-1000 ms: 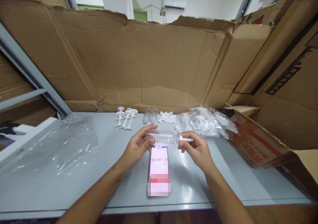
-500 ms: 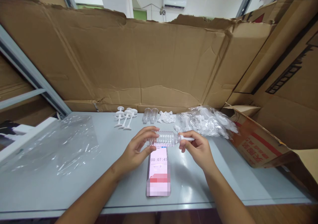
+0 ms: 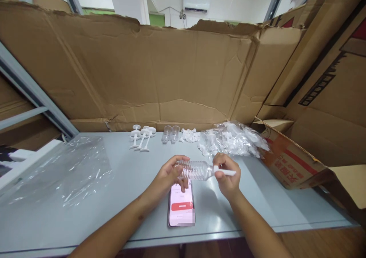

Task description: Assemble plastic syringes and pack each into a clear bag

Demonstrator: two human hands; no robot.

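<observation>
A small clear ribbed plastic bottle (image 3: 196, 170) lies sideways in the air between both hands, just above a phone (image 3: 181, 208) with a pink screen. My left hand (image 3: 168, 176) is wrapped round the bottle's left end. My right hand (image 3: 225, 174) pinches the white nozzle piece (image 3: 227, 171) at the bottle's neck, with the white tip pointing right.
Along the back of the grey table (image 3: 85, 212) lie white plungers (image 3: 141, 136), two clear bottles (image 3: 170, 133), a heap of white caps (image 3: 190, 136) and a bag of white parts (image 3: 234, 139). Crumpled clear plastic (image 3: 57, 168) lies left. Cardboard walls (image 3: 171, 71) surround; a printed carton (image 3: 288, 162) stands right.
The camera view has tipped, so hands and bottle sit lower and a little right in frame. The white nozzle sticks out further right of my right hand. The phone screen has changed.
</observation>
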